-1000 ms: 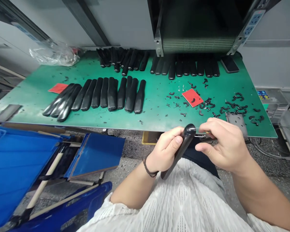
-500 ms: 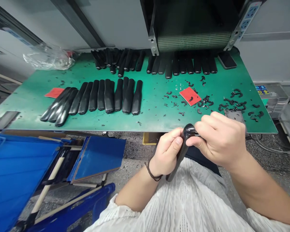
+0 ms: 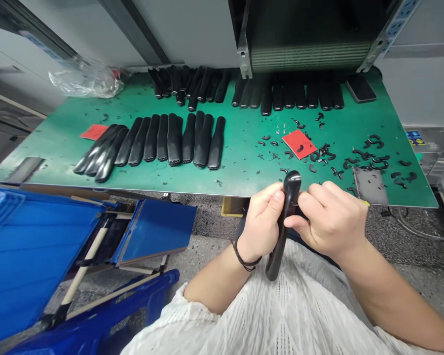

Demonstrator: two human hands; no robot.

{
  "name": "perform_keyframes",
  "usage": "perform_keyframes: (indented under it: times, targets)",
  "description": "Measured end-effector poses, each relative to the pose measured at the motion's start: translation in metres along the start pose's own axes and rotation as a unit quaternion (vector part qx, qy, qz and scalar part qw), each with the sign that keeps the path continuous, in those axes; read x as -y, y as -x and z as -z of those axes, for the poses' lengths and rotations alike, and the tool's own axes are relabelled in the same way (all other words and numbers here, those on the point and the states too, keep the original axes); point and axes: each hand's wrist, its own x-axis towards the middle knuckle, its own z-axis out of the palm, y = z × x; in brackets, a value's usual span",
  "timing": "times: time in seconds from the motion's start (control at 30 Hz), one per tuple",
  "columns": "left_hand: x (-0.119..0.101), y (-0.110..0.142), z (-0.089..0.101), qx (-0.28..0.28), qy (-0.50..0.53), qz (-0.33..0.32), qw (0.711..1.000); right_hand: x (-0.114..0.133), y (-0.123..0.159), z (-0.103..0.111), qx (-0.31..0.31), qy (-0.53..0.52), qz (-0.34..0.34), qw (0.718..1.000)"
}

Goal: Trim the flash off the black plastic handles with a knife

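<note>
My left hand (image 3: 264, 217) is closed round a glossy black plastic handle (image 3: 281, 246). The piece slants upward, its rounded end pointing away from me, its lower end near my shirt. Beside its upper part is my right hand (image 3: 331, 217), the fingers curled in a fist and the thumb touching the handle's side. A slim tool with a yellow end (image 3: 366, 203) sits in that fist; most of it is hidden by the fingers. Similar black handles (image 3: 173, 140) lie in a row on the green table (image 3: 240, 148).
More black handles (image 3: 303, 94) line the back below a green conveyor belt (image 3: 311, 58). Small curved black scraps (image 3: 379, 160) scatter at right around a red square (image 3: 299, 144) and a grey plate (image 3: 370, 186). A phone (image 3: 360, 88) lies at back right. Blue bins (image 3: 33, 266) stand at left.
My right hand first came in against the handle's rounded end, then moved a little down along its side. The handle has turned more upright in my left hand.
</note>
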Motion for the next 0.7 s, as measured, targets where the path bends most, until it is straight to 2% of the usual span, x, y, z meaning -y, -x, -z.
perform_keyframes:
  times: [0.17, 0.3, 0.5, 0.7]
  targets:
    - [0.001, -0.004, 0.0, -0.045, 0.034, 0.037, 0.998, 0.008, 0.009, -0.004, 0.038, -0.028, 0.013, 0.999]
    - [0.004, -0.008, -0.001, -0.07, 0.033, 0.039, 0.996, 0.012, 0.014, -0.008, 0.056, -0.038, 0.007, 0.998]
    - [0.007, -0.014, -0.002, -0.102, 0.094, 0.052, 0.989, 0.017, 0.02, -0.011, 0.071, -0.061, 0.005, 0.996]
    - [0.009, -0.022, 0.002, -0.125, 0.085, 0.044, 0.987, 0.02, 0.022, -0.011, 0.097, -0.073, 0.016, 0.993]
